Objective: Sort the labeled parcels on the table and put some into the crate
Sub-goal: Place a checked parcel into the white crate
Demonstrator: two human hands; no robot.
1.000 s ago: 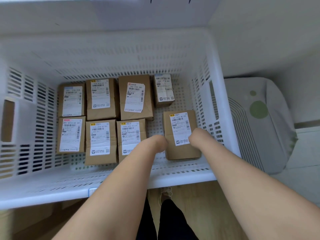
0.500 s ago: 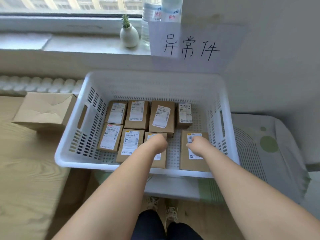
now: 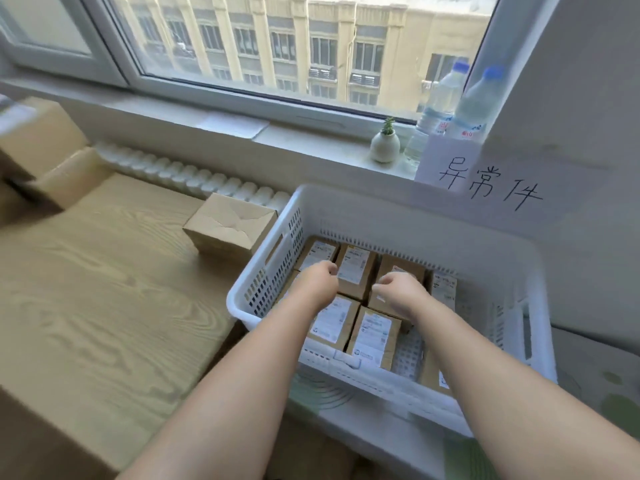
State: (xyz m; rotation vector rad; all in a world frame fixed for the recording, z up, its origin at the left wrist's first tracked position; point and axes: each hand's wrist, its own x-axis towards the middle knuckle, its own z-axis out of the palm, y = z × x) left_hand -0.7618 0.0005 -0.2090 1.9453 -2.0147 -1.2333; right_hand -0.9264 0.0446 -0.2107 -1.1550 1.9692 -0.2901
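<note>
White slotted crate (image 3: 277, 258) -- brown cardboard parcels (image 3: 356, 271) flat inside, white labels up, packed side by side in two rows. Another brown box (image 3: 230, 225) on desk (image 3: 104, 306), just beside crate.

We see a wooden table (image 3: 86, 306). A plain box (image 3: 228, 226) lies at its far right; blurred boxes (image 3: 65, 178) sit far left.

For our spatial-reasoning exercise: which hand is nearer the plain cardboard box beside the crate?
Left. The left hand is over the crate, at its left side, nearer the cardboard box; the right hand is farther right, over its middle.
</note>
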